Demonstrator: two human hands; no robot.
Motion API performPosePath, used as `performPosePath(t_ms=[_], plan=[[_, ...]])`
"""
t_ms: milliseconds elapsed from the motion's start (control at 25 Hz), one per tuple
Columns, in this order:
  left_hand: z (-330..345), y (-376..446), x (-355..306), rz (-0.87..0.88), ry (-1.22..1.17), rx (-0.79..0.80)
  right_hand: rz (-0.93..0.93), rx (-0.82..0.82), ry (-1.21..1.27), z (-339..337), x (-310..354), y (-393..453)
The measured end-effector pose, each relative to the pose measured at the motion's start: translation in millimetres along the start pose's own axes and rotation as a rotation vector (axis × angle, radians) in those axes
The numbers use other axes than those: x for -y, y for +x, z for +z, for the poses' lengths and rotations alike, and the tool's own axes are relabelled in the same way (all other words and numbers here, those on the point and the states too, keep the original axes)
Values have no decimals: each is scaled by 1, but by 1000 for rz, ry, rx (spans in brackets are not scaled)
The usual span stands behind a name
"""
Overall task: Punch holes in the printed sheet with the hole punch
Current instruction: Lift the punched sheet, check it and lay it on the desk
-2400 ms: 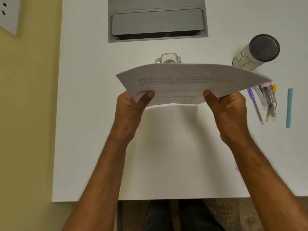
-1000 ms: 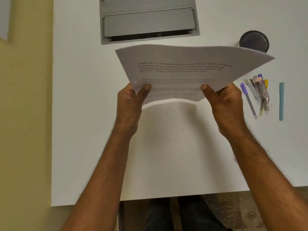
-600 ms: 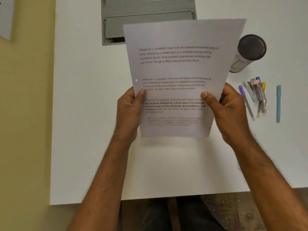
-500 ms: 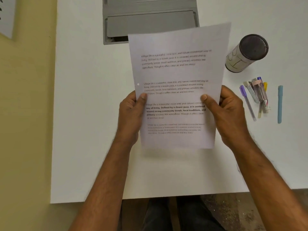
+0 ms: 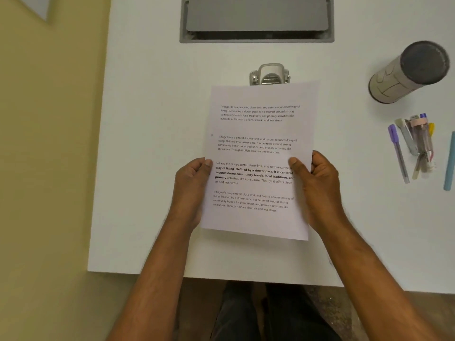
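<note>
The printed sheet [image 5: 261, 134] is held over the white table [image 5: 147, 168], text facing me, with several paragraphs on it. One small hole shows near its left edge, about halfway up. My left hand [image 5: 192, 185] pinches the left edge and my right hand [image 5: 317, 185] pinches the right edge, thumbs on top. The metal hole punch [image 5: 270, 74] stands on the table just beyond the sheet's top edge; the sheet covers its near part.
A grey cable hatch [image 5: 256, 20] is set into the table at the back. A cylindrical container [image 5: 406, 72] lies at the right, with several pens [image 5: 413, 146] in front of it. The table's near edge is close to my body.
The sheet has come from a flat, raised position to face me and has lowered toward me. The hole punch, hidden behind it a moment ago, shows again at its top edge.
</note>
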State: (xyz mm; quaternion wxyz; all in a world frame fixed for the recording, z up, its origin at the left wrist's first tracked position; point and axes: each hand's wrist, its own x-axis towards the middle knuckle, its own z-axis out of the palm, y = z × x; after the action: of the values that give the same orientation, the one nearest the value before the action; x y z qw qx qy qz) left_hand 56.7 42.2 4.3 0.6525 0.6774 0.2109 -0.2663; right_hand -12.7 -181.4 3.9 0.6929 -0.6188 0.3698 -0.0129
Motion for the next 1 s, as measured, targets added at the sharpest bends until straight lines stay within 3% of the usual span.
performPosePath(t_ms=[640, 1000], plan=[[-185, 21, -3, 70, 79, -397, 80, 409, -239, 162, -31, -21], [-215, 46, 15, 118, 459, -533, 58, 399, -412, 177, -54, -16]])
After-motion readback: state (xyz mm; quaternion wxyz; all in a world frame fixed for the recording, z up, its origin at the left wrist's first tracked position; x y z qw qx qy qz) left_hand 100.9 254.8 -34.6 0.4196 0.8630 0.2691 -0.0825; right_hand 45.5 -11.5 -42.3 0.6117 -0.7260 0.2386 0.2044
